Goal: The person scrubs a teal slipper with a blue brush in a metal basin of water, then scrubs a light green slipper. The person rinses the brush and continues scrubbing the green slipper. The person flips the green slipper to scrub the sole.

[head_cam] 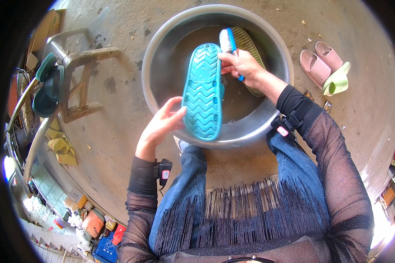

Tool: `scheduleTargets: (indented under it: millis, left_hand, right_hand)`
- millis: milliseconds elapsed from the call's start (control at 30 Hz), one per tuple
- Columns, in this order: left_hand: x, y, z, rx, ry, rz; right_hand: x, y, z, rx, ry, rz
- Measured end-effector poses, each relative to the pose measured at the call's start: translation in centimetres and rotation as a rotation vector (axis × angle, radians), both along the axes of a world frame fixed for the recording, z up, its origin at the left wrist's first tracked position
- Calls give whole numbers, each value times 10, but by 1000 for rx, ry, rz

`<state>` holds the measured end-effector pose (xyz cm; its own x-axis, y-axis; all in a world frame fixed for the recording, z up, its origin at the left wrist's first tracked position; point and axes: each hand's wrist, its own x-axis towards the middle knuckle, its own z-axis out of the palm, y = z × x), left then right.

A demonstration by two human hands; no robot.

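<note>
A turquoise rubber slipper (202, 92) is held over the basin with its zigzag-patterned sole facing me. My left hand (164, 120) grips its lower left edge, thumb on the sole. With my right hand (245, 67) I pinch the upper right edge of the slipper and also hold a scrubbing brush (229, 40) with a blue back and white bristles. Below is a large round metal basin (153, 69) with murky water (240, 108) in it. Another slipper (247, 42), with a ribbed olive sole, lies in the basin behind my right hand and is partly hidden by it.
Pink slides (316, 64) and a light green slipper (336, 79) lie on the concrete floor at right. At left stands a wooden stool frame (82, 88), with dark green slippers (47, 95) near it. Boxes and bags (93, 223) crowd the lower left. My knees flank the basin's near side.
</note>
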<state>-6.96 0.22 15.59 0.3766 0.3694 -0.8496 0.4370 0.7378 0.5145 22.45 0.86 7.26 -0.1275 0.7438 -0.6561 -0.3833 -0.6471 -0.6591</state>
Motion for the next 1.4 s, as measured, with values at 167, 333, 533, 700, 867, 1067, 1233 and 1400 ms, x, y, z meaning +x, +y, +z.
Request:
scheduleTargets:
  millis: [167, 333, 533, 700, 867, 1067, 1233, 1400]
  left_hand:
    - [10, -1, -8, 244, -38, -216]
    - [18, -4, -9, 315, -23, -14]
    - [21, -5, -12, 604, 105, -208]
    - [30, -13, -5, 609, 97, -326]
    - [33, -9, 9, 198, -154, 16]
    - [26, 0, 13, -442, -789, 598]
    - [24, 0, 11, -551, -901, 654]
    - [18, -2, 10, -371, -721, 641]
  right_hand:
    - [-3, -3, 2, -11, -46, 73]
    - [-2, -5, -1, -16, -26, 40]
    - [-4, -5, 4, 30, -31, 5]
    - [-18, -1, 22, 22, -49, -104]
    - [-21, 3, 39, 83, -66, -123]
    - [-18, -1, 39, 80, -74, -43]
    - [-20, -6, 34, 10, -80, -58]
    - [-20, -9, 31, 22, -111, -13]
